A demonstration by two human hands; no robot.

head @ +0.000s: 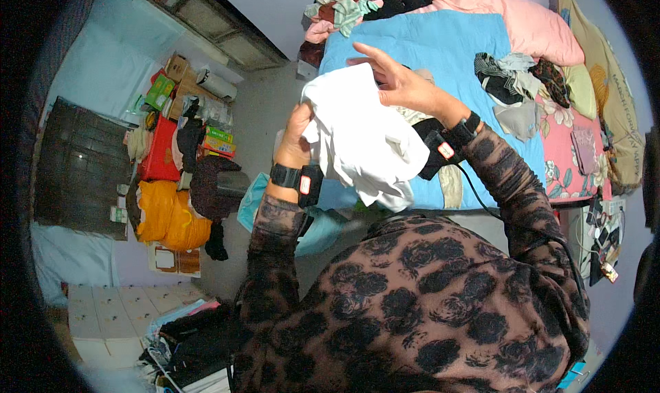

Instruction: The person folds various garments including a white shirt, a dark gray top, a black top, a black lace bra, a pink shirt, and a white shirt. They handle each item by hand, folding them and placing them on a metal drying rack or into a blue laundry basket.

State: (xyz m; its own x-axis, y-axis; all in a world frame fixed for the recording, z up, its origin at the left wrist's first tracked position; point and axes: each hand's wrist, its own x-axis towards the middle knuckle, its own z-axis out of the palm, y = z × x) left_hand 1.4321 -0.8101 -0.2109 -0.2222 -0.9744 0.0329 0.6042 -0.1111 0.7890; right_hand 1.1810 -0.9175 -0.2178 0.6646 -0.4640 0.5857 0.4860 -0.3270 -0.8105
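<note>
A bunched white cloth garment (366,130) hangs in front of me above the near edge of the bed, its folds drooping to the lower right. My left hand (298,130) grips its left edge, with the fingers partly hidden behind the fabric. At the garment's upper right is my right hand (402,88), its fingers stretched apart and the palm close against the cloth. Whether the right hand touches it is hard to tell. Beneath and behind lies a blue bedspread (428,37), with a black garment (430,145) partly hidden by my right wrist.
More clothes (510,88) lie piled at the bed's right, and another heap (356,3) sits at its far left corner. A pink quilt (536,21) runs along the back. Left of the bed are a light blue bag (253,199), a yellow bundle (172,212) and a red box (161,150).
</note>
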